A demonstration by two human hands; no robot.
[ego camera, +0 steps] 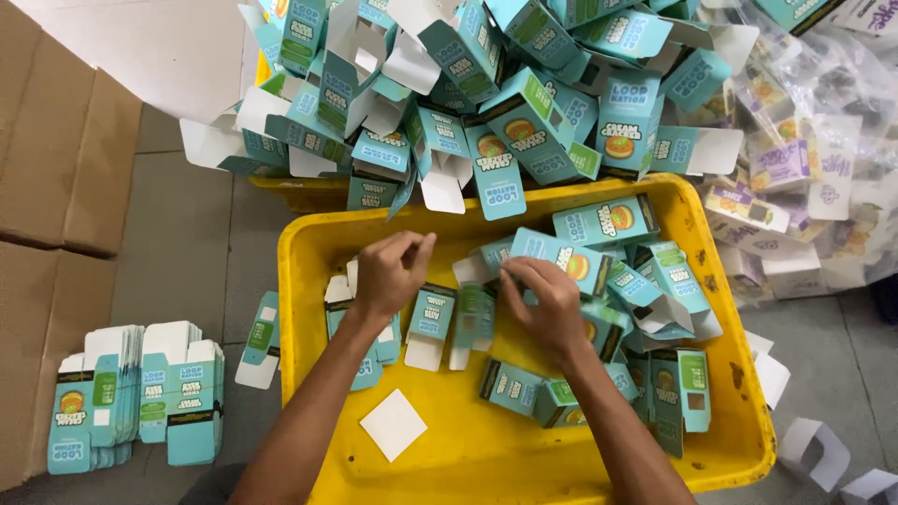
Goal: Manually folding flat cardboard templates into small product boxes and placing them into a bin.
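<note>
Both my hands work over a yellow plastic tray (449,458) that holds several small teal cartons. My right hand (547,304) grips a folded teal carton (566,260) near the tray's middle, fingers curled on its left end. My left hand (391,271) hovers just left of it, fingers pinched together above flat teal cartons (432,318); whether it holds anything is unclear. More teal cartons (669,281) lie piled along the tray's right side.
A big heap of opened teal cartons (468,84) rises behind the tray. Stacks of flat cartons (140,393) sit on the floor at left beside brown cardboard (56,159). Clear bags of purple packets (804,168) lie at right. A white card (394,424) rests in the tray.
</note>
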